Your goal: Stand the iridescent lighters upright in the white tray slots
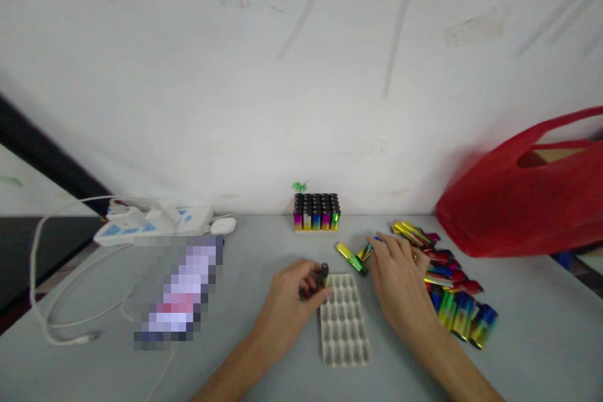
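My left hand [294, 292] pinches a lighter [325, 273] with a black top, upright at the far left corner of a pale plastic tray [346, 320]. The tray has rows of oval pockets. My right hand [398, 270] is bent over a blue and gold lighter [364, 253] on the table, its fingers closed around the far end; the thumb is hidden. Just left of it lies a yellow-green lighter [351, 258]. Beside and partly behind my right hand is a loose pile of shiny lighters [464, 314] in red, gold, green and blue.
Against the wall stands a block of upright lighters [316, 217] with black tops. A red bag [527, 195] leans at the right. To the left are a white power strip [188, 220], a looping white cable [35, 264] and a pixelated phone-like object [181, 289].
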A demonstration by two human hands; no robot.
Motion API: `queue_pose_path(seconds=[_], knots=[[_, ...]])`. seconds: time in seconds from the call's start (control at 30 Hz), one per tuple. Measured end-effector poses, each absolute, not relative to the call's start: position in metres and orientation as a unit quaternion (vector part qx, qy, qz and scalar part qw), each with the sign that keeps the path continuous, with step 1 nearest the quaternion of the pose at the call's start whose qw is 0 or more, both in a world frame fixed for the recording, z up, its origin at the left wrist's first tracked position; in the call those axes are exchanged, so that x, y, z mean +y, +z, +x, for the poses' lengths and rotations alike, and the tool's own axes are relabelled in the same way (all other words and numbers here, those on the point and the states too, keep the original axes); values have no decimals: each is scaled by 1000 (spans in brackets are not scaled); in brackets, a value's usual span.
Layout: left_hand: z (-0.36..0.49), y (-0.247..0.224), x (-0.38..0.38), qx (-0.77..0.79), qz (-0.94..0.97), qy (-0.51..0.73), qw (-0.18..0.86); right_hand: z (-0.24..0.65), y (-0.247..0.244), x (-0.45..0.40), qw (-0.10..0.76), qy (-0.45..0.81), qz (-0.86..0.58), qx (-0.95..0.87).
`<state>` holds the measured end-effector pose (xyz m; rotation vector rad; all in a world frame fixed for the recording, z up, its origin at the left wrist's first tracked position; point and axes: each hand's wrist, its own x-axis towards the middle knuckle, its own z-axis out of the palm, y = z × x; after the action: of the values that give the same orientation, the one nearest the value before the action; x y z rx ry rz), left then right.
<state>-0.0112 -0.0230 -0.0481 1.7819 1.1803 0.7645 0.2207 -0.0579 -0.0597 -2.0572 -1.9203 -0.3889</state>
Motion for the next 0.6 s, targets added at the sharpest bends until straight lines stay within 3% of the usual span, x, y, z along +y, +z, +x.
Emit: queue_pose_path(seconds=[0.6], knots=[[-11,-45,-23,464,713,306,428,229,-66,-53,138,-116,-728,-662]])
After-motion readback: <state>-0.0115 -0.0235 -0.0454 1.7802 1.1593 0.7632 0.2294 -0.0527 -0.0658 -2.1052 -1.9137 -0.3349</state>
